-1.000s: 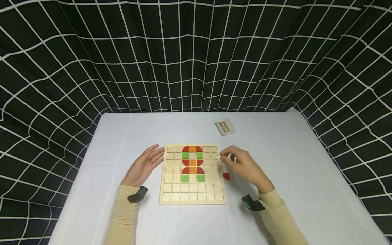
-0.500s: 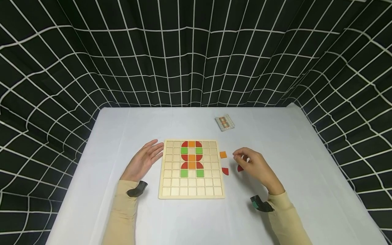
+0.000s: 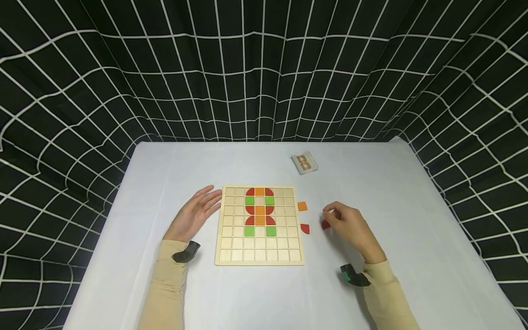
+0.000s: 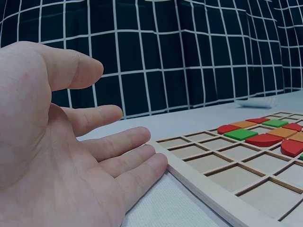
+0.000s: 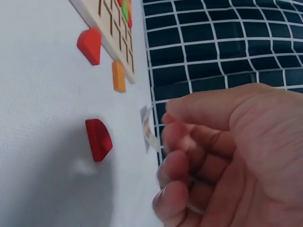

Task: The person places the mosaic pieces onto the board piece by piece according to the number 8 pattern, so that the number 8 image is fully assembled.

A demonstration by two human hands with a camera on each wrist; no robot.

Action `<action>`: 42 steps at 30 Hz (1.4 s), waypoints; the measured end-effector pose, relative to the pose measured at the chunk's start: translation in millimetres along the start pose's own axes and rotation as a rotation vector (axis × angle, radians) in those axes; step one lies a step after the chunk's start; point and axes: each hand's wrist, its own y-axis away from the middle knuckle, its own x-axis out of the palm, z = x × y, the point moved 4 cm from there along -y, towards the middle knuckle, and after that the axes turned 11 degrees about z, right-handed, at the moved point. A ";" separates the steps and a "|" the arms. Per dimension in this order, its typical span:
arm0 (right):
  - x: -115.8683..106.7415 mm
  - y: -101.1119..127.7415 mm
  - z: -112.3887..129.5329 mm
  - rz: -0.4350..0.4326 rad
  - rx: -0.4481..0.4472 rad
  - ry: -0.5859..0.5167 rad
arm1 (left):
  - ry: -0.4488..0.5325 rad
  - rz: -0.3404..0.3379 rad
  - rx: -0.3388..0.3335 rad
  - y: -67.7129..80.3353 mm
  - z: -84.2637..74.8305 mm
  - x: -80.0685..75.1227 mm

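Note:
My left hand (image 3: 190, 219) rests palm-up with fingers spread. Its fingertips lie right at the left edge of the wooden grid board (image 3: 233, 256) and hold nothing. Red, orange and green tiles form a pattern on the board; an orange tile (image 3: 260, 220) lies in its middle column. Right of the board, my right hand (image 3: 350, 229) hovers over the table, fingers loosely curled, thumb near the index fingertip, with nothing visible between them. A rounded red tile (image 5: 98, 140) lies on the cloth just beside it, partly covered by the hand in the head view.
An orange square tile (image 3: 302, 206) and another red tile (image 3: 305, 228) lie close to the board's right edge. A small stack of printed cards (image 3: 305, 163) sits at the back of the white-covered table (image 3: 173, 165). A black curtain with white grid lines surrounds the table.
My right hand has left the orange square tile on the table beside the board and moved to the right, away from it. The left hand stays in place. The head view has tilted slightly.

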 end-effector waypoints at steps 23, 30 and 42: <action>15.6 -4.3 -22.3 0.133 0.246 0.116 | 0.001 -0.008 -0.002 -0.2 0.8 1.6; 8.8 -1.6 -23.3 0.171 0.261 0.027 | -0.005 -0.008 -0.004 -0.4 -1.7 4.7; 9.1 -2.9 -10.4 0.139 -0.037 -0.173 | 0.001 -0.011 -0.002 -0.2 0.1 2.6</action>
